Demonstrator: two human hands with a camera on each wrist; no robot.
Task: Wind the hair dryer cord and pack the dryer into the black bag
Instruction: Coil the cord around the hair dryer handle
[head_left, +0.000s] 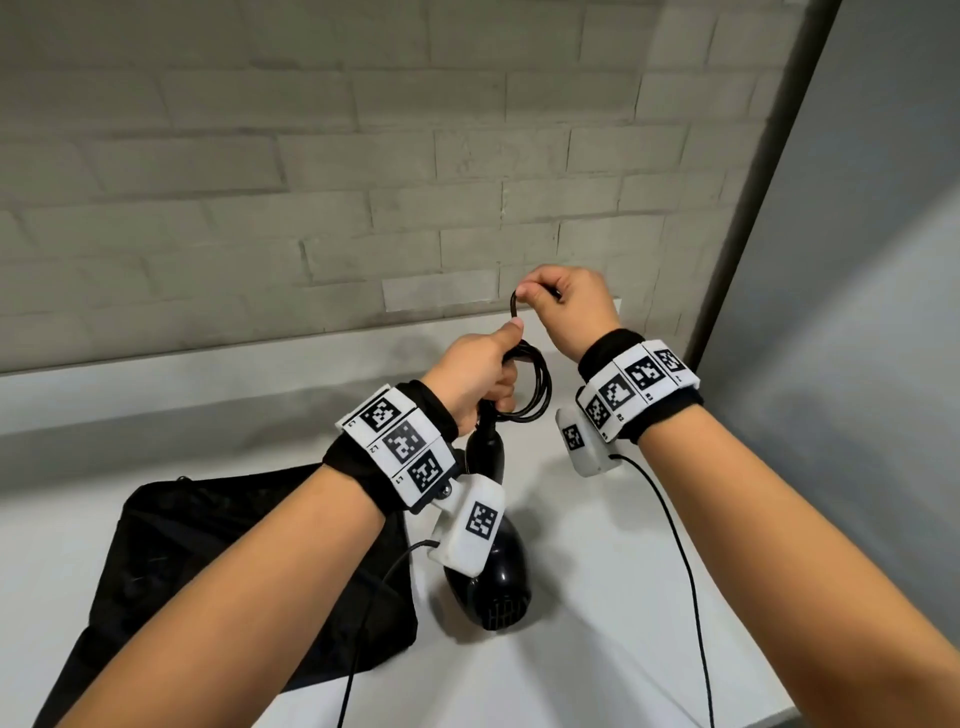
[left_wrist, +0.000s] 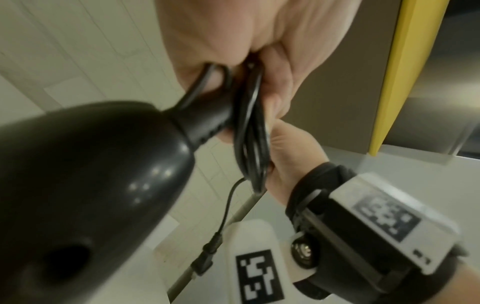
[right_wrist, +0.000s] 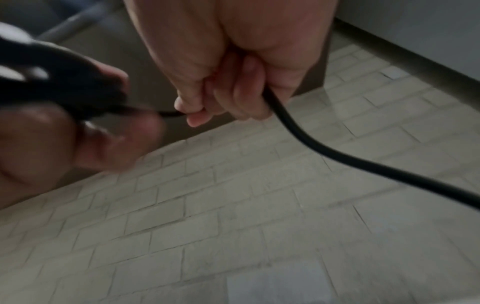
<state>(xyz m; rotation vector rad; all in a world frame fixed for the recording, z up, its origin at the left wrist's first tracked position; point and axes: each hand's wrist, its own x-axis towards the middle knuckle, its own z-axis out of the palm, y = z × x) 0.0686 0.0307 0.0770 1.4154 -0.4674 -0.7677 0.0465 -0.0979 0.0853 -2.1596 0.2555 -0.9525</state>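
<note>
The black hair dryer (head_left: 493, 577) hangs nozzle-down above the white table, its handle end held in my left hand (head_left: 480, 371). That hand also grips several wound loops of the black cord (head_left: 535, 387), seen close up as cord loops (left_wrist: 250, 131) beside the dryer body (left_wrist: 85, 185). My right hand (head_left: 563, 304) is just above and to the right, pinching the free cord (right_wrist: 324, 152) and holding a fresh loop up. The black bag (head_left: 218, 561) lies flat on the table at lower left, partly under my left forearm.
A grey brick wall (head_left: 363, 156) stands right behind the table (head_left: 597, 597). A grey panel (head_left: 857, 312) closes off the right side. Thin sensor cables (head_left: 685, 571) hang from both wristbands over the table's front part.
</note>
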